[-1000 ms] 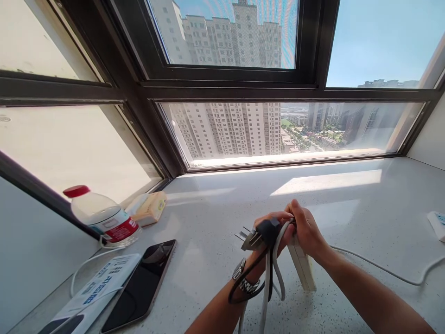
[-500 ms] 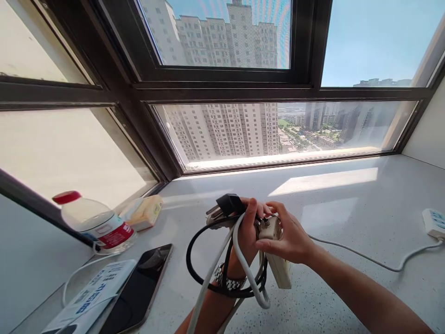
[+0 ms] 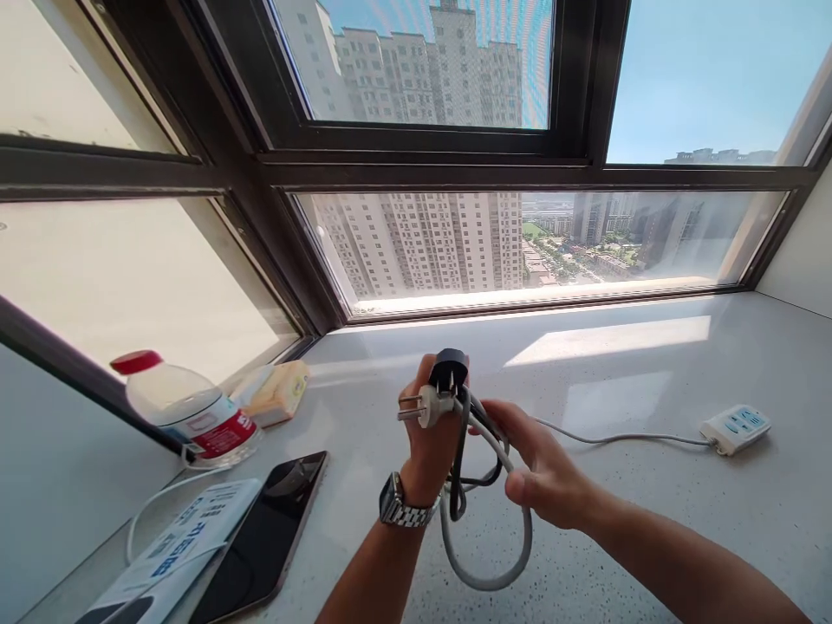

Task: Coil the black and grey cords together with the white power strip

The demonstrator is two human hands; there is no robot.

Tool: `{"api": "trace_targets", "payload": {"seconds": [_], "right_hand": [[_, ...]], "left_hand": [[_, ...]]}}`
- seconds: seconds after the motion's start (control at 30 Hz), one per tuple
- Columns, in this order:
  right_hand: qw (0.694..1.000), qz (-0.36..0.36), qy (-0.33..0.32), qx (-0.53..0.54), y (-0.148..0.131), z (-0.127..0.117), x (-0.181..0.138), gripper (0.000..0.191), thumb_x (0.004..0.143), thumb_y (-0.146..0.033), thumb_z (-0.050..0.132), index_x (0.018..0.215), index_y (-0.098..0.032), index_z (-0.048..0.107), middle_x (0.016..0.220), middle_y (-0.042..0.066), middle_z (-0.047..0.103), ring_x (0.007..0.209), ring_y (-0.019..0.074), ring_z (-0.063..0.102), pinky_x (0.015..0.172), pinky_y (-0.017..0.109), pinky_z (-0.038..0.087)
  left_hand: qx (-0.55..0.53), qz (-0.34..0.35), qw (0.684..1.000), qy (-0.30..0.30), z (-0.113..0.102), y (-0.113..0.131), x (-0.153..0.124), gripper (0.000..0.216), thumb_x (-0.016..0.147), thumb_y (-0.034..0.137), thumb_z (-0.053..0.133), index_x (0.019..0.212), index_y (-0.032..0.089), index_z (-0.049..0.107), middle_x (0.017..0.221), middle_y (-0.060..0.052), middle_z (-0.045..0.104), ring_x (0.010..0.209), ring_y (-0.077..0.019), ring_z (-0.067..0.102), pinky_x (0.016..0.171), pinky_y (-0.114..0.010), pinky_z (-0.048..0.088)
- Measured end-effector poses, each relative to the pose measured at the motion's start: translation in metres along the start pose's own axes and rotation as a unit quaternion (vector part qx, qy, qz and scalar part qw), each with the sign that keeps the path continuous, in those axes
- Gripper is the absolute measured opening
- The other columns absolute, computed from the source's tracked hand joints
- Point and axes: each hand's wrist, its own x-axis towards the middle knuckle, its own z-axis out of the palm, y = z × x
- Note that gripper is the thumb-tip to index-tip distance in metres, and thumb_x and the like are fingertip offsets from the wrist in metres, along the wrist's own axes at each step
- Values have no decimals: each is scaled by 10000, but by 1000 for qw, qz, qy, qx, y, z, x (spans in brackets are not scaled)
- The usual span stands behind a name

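left hand [image 3: 430, 442], raised above the tabletop [image 3: 617, 364] with a metal wristwatch [image 3: 398, 505] on its wrist, closed around two plugs and their cords. the white plug [image 3: 425, 404] points its prongs to the left; the black plug [image 3: 448, 371] sits just above it, touching it, at the top of the fist. a grey-white cord [image 3: 494, 555] hangs below the hand in a loose loop that clears the tabletop; a black cord [image 3: 458, 472] runs down alongside it and loops between the two hands.

right hand [image 3: 536, 464], just to the right of the left hand, fingers curled around the bundled cords at the upper right of the loop, thumb on the near side.

white power strip [image 3: 734, 426], lying flat on the tabletop well to the right of the hands; its white cable [image 3: 617, 438] trails left across the surface toward the right hand.

left part of the tabletop, beside the window frame [image 3: 260, 165]: a plastic bottle [image 3: 185, 407] with a red cap and red label; a pale yellow packet [image 3: 279, 392] just behind it; a dark smartphone [image 3: 266, 529] lying flat with its screen up; a white printed package [image 3: 169, 550] touching the phone's left edge, with a thin white wire [image 3: 146, 511] curving near it. sunlight falls in a bright band across the far side of the tabletop.
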Motion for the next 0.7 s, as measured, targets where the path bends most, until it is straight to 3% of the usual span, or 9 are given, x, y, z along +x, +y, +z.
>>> {"api": "trace_targets", "payload": {"seconds": [0.07, 0.2, 0.3, 0.37, 0.43, 0.53, 0.7], "right_hand": [[999, 47, 7, 23, -4, 6, -1, 780, 639, -688, 701, 1230, -210, 524, 1139, 85, 574, 991, 220, 541, 873, 362, 438], [988, 136, -2, 73, -8, 3, 0, 791, 572, -666, 756, 1145, -172, 525, 969, 63, 582, 828, 178, 535, 688, 296, 444], [985, 151, 2, 86, -11, 2, -2, 771, 575, -651, 756, 1128, -166, 526, 983, 71, 580, 814, 170, 536, 674, 289, 445], [985, 163, 50, 26, -12, 5, -3, 647, 570, -490, 817, 1068, -171, 554, 963, 57, 585, 765, 151, 527, 638, 273, 438], [982, 168, 84, -3, -11, 7, -2, 432, 611, -323, 785, 958, -166, 580, 877, 33, 598, 714, 136, 531, 618, 265, 434], [975, 191, 78, 78, -10, 0, 5, 197, 671, -259, 654, 815, -144, 584, 710, 12, 605, 620, 125, 565, 598, 266, 448], [951, 214, 48, 218, -15, -27, 13, 253, 652, -304, 702, 799, -119, 613, 538, -56, 504, 417, 59, 450, 498, 244, 459]], "left_hand": [[113, 51, 992, -21, 3, -1, -5, 205, 676, 250, 680, 665, 202, 480, 521, 49, 436, 485, -107, 343, 504, -253, 253], [354, 149, 923, -35, 9, 1, -10, 96, 722, 161, 532, 670, 200, 462, 527, 28, 449, 494, -131, 366, 539, -261, 244], [425, 190, 884, -24, 12, 3, -11, 73, 739, 145, 500, 695, 197, 474, 550, 12, 468, 523, -149, 407, 556, -262, 240], [442, 200, 874, -31, 13, 4, -12, 58, 737, 144, 503, 712, 195, 492, 573, 1, 496, 549, -159, 440, 564, -261, 243], [442, 179, 878, -42, 12, 3, -11, 59, 731, 138, 507, 728, 196, 512, 579, -2, 516, 550, -163, 452, 559, -258, 246], [408, 103, 905, -58, 8, 1, -4, 80, 717, 144, 527, 763, 206, 547, 570, 7, 542, 526, -161, 457, 528, -248, 255], [232, 29, 961, -147, 1, -5, 12, 92, 670, 260, 641, 668, 200, 572, 576, -1, 583, 553, -162, 525, 546, -254, 366]]}}
